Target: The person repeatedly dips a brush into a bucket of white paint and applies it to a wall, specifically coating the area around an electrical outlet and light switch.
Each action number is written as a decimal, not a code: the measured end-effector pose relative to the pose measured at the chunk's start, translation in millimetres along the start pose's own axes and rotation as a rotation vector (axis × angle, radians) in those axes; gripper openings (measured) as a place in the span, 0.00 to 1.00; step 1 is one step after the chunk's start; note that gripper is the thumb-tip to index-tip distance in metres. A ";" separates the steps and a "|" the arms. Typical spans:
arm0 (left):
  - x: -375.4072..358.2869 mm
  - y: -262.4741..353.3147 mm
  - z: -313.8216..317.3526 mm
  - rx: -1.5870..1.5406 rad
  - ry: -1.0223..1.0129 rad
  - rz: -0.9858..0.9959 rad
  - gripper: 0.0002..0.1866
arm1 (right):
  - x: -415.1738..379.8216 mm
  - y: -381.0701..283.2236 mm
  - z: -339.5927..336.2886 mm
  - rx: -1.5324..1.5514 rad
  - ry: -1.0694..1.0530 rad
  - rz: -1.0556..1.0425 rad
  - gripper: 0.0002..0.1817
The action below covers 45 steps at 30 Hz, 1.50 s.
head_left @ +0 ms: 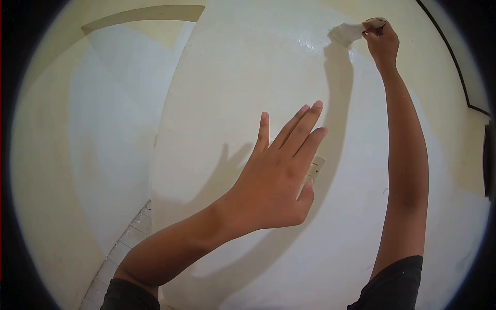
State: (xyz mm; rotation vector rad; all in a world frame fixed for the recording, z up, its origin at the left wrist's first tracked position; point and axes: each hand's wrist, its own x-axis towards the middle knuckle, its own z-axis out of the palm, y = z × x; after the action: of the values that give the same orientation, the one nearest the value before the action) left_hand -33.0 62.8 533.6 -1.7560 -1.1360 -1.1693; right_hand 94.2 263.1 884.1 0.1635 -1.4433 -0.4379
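Note:
High at the upper right, my right hand is closed round the handle of a pale brush. The brush's wide end touches the wall, where a glossy, wet-looking patch shows beside it. My left hand is raised in the middle of the view, fingers spread and holding nothing, its back towards me. Whether its palm touches the wall is hard to tell. A small wall plate, probably a switch or socket, shows partly behind the thumb and index finger of my left hand.
Whiter and yellower areas mark the wall. To the left is a wall corner with a recessed section and an arched edge above. Tiles run along the lower left. A black cable and a dark object are at the right.

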 end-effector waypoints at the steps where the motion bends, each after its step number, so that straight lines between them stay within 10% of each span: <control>1: -0.5 1.7 -1.4 0.005 -0.004 -0.001 0.41 | 7.7 3.0 -0.6 -0.062 0.013 -0.025 0.10; 12: -4.6 6.7 -1.6 0.042 -0.041 -0.022 0.41 | 34.1 -2.7 17.8 -0.232 0.215 -0.293 0.04; 29: -13.9 16.4 -47.6 -0.189 -0.260 -0.103 0.43 | -46.8 -66.7 17.9 -0.060 -0.239 -0.225 0.06; 41: -184.2 56.5 -67.7 -0.672 -0.589 -0.081 0.37 | -281.0 -237.5 -142.5 -0.044 -0.364 0.271 0.10; 45: -282.5 65.4 -30.9 -0.921 -0.804 -0.314 0.34 | -450.0 -317.3 -223.4 -0.138 -0.547 0.837 0.08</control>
State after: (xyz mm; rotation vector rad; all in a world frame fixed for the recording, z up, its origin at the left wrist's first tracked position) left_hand -36.7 -64.3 271.2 -3.0216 -1.4774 -1.3149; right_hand 223.3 113.6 323.6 -0.7045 -1.8468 0.1290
